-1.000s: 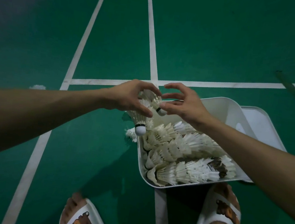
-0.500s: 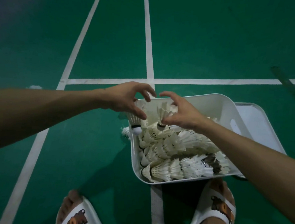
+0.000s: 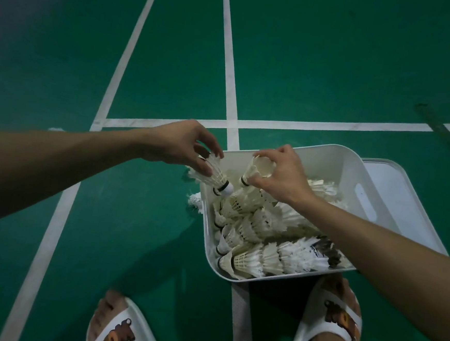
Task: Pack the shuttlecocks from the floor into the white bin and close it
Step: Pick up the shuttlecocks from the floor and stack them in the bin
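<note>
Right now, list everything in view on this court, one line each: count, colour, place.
white bin: one, white, open, on the floor ahead of the right foot.
lid: one, white, flat on the floor beyond the bin's right wall.
shuttlecocks in the bin: many, mostly white, piled and nested.
loose shuttlecocks: at least one, white, on the floor against the bin's left wall.
court lines: several, white, on the green floor.
slippers: two, white with brown print, bottom edge.
shuttlecock in the left hand: one, white, over the bin's left corner.
shuttlecock in the right hand: one, white, above the bin.
left hand: fingers pinching feathers.
right hand: fingers curled round feathers.
</note>
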A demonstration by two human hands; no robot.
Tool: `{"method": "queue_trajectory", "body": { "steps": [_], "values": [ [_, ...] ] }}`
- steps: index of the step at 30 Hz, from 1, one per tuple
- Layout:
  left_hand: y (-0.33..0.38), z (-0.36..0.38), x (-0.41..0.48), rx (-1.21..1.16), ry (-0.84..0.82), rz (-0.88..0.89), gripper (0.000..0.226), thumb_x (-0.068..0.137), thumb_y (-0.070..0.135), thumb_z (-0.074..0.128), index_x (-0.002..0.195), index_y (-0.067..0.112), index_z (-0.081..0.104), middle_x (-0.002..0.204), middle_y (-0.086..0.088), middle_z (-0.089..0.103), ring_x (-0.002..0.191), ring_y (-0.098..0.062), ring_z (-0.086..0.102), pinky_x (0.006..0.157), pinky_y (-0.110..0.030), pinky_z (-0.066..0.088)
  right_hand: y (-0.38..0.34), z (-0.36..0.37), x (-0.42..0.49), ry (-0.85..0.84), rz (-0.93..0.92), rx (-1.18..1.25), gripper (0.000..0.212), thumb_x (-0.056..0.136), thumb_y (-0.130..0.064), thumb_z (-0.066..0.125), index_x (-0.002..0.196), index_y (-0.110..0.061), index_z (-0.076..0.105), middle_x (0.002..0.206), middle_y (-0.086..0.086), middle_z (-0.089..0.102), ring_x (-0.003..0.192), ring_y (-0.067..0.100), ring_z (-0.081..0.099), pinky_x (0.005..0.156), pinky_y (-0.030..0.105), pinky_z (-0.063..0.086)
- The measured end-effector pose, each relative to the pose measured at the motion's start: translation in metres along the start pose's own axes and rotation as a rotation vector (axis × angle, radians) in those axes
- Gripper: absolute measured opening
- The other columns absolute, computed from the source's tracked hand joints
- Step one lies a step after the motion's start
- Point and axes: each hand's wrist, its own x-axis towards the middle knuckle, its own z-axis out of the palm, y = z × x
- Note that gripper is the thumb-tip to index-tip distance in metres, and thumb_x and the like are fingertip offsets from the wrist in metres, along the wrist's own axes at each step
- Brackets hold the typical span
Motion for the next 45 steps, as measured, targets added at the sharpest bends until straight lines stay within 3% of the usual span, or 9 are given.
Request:
{"method": "queue_trajectory", "body": {
  "steps": [4, 9, 17, 21, 26, 32, 36, 41, 45],
  "values": [
    [-0.005, -0.006, -0.003, -0.042, -0.106, -0.016, 0.048, 0.071, -0.002, 0.079, 0.112, 0.017, 0.066, 0.097, 0.017, 0.069, 0.086, 0.003, 0.067, 0.079, -0.016, 0.053, -0.005, 0.009, -0.001, 0.018, -0.009, -0.012, 0.067, 0.066, -0.041, 0.084, 0.126, -0.025, 0.058, 0.112, -0.003, 0.045, 0.109, 0.015, 0.048, 0.098, 0.034, 0.042],
    [-0.014, -0.007, -0.004, 0.043, -0.119, 0.039, 0.05, 0.068, 0.0, 0.082, 0.105, 0.029, 0.064, 0.116, 0.004, 0.063, 0.099, -0.008, 0.064, 0.084, -0.04, 0.058, -0.006, 0.027, -0.004, -0.089, -0.013, -0.093, 0.078, 0.069, -0.044, 0.082, 0.137, -0.025, 0.048, 0.129, -0.001, 0.041, 0.118, 0.014, 0.043, 0.1, 0.027, 0.034],
    [-0.017, -0.012, -0.004, 0.267, -0.073, 0.124, 0.053, 0.068, 0.02, 0.085, 0.115, 0.031, 0.063, 0.116, 0.007, 0.056, 0.103, -0.012, 0.056, 0.086, -0.033, 0.052, 0.002, 0.015, 0.009, -0.209, -0.064, -0.116, 0.069, 0.075, -0.036, 0.08, 0.136, -0.025, 0.052, 0.123, -0.001, 0.048, 0.101, 0.015, 0.055, 0.095, 0.036, 0.049],
    [-0.016, -0.013, -0.004, 0.17, -0.058, 0.111, 0.051, 0.067, 0.015, 0.085, 0.112, 0.028, 0.064, 0.107, 0.017, 0.056, 0.1, -0.013, 0.06, 0.086, -0.034, 0.055, 0.001, 0.025, 0.01, -0.209, -0.091, -0.133, 0.066, 0.071, -0.028, 0.084, 0.131, -0.021, 0.059, 0.117, 0.001, 0.054, 0.099, 0.018, 0.055, 0.095, 0.036, 0.049],
    [-0.018, -0.008, 0.0, 0.058, -0.077, 0.105, 0.057, 0.066, 0.007, 0.085, 0.115, 0.025, 0.061, 0.117, 0.007, 0.061, 0.098, -0.016, 0.064, 0.089, -0.037, 0.055, 0.003, 0.03, 0.014, -0.224, -0.091, -0.152, 0.076, 0.067, -0.03, 0.086, 0.135, -0.021, 0.055, 0.118, 0.003, 0.056, 0.103, 0.021, 0.056, 0.094, 0.035, 0.049],
    [-0.006, -0.006, 0.011, 0.113, -0.083, 0.108, 0.059, 0.063, 0.015, 0.087, 0.114, 0.022, 0.058, 0.113, 0.004, 0.064, 0.099, -0.013, 0.065, 0.094, -0.038, 0.052, 0.006, 0.002, 0.01, -0.301, -0.094, -0.01, 0.083, 0.063, -0.029, 0.088, 0.137, -0.025, 0.051, 0.127, -0.001, 0.058, 0.109, 0.013, 0.057, 0.095, 0.035, 0.052],
    [0.014, -0.002, 0.026, 0.259, -0.049, 0.136, 0.058, 0.068, 0.029, 0.084, 0.12, 0.02, 0.058, 0.12, 0.002, 0.062, 0.1, -0.014, 0.062, 0.09, -0.033, 0.053, -0.004, -0.027, 0.007, -0.365, -0.124, 0.318, 0.09, 0.056, -0.03, 0.087, 0.137, -0.03, 0.047, 0.12, -0.003, 0.058, 0.107, 0.011, 0.062, 0.089, 0.031, 0.056],
    [0.034, 0.012, 0.037, 0.341, 0.011, 0.211, 0.06, 0.072, 0.036, 0.081, 0.125, 0.021, 0.057, 0.12, 0.005, 0.06, 0.091, -0.01, 0.058, 0.078, -0.02, 0.048, -0.017, -0.033, 0.005, -0.252, -0.177, 0.395, 0.1, 0.053, -0.022, 0.091, 0.138, -0.036, 0.038, 0.11, -0.001, 0.064, 0.096, 0.01, 0.067, 0.086, 0.034, 0.057],
    [0.026, 0.021, 0.039, 0.235, 0.065, 0.134, 0.077, 0.067, 0.04, 0.082, 0.132, 0.021, 0.044, 0.126, -0.001, 0.057, 0.101, -0.017, 0.061, 0.091, -0.034, 0.051, -0.016, -0.031, 0.006, -0.209, -0.166, 0.39, 0.099, 0.056, -0.018, 0.091, 0.137, -0.036, 0.038, 0.108, -0.001, 0.064, 0.088, 0.011, 0.068, 0.082, 0.035, 0.058]
  ]
}}
